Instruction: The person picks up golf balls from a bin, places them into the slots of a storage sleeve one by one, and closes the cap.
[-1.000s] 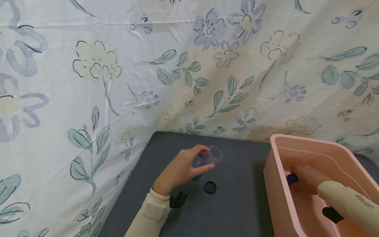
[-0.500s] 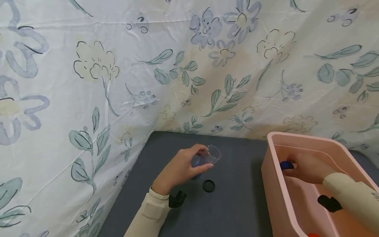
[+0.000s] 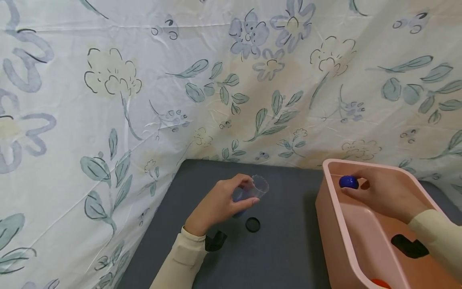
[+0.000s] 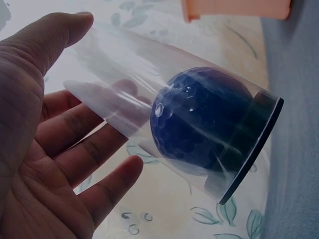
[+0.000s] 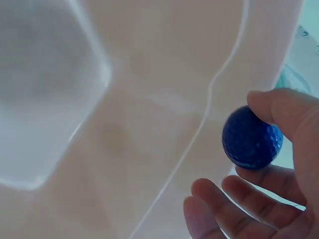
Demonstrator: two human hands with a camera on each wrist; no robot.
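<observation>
The right hand has risen toward the far-left corner of the smooth pink plastic bin, thumb and index finger pinching a shiny, dimpled blue golf ball, other fingers loosely bent. At left, the left hand grips a tilted clear cylinder; a second dimpled ball sits inside. Nearer, a round black ring lies on the dark table.

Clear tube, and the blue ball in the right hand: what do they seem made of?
Clear tube: probably thin, glossy plastic; it is see-through with streaky reflections.
Blue ball: likely hard plastic, glossy and dimpled with bright glints; rubber is possible.
</observation>
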